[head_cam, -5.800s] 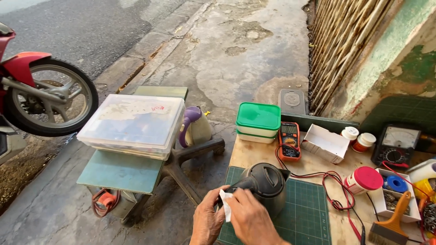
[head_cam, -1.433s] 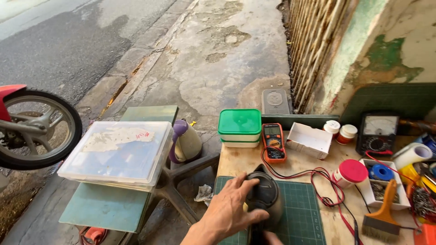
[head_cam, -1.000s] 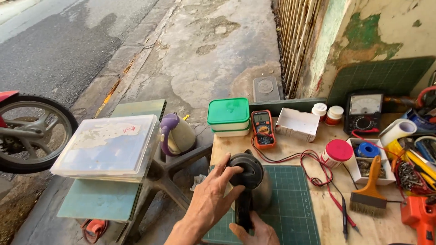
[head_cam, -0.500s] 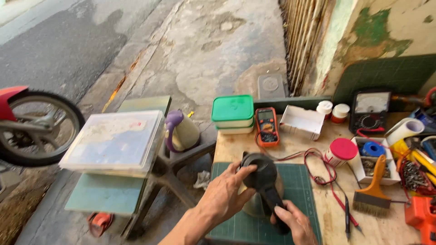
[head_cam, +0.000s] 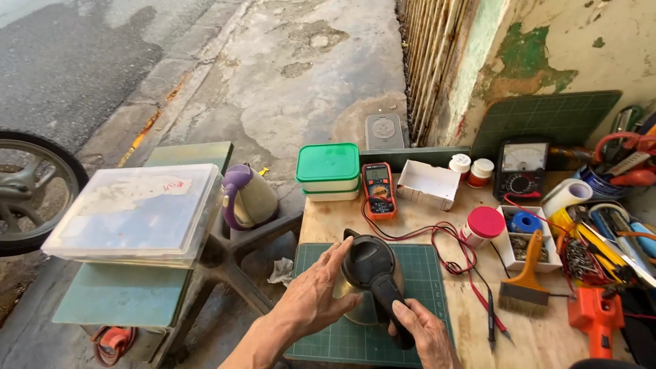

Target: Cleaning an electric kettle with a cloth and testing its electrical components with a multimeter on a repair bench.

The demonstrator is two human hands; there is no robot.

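Bottom centre: black-lidded kettle (head_cam: 365,277) on green cutting mat (head_cam: 437,273). Right hand (head_cam: 424,335) grip clenched on its black handle, left hand (head_cam: 318,297) cupping the body. Mid-right: white tray (head_cam: 529,236) holds blue tape roll and screws. Further up: green-lidded tubs (head_cam: 329,171), orange multimeter (head_cam: 378,190). Wooden tabletop (head_cam: 540,335), concrete pavement beyond.

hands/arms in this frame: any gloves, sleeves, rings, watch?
Both bare. Left hand and right hand show no gloves and no rings. The left forearm is uncovered to the frame edge, with no sleeve, watch or band in view. The right wrist is cut off by the bottom edge, so any sleeve there can't be told.
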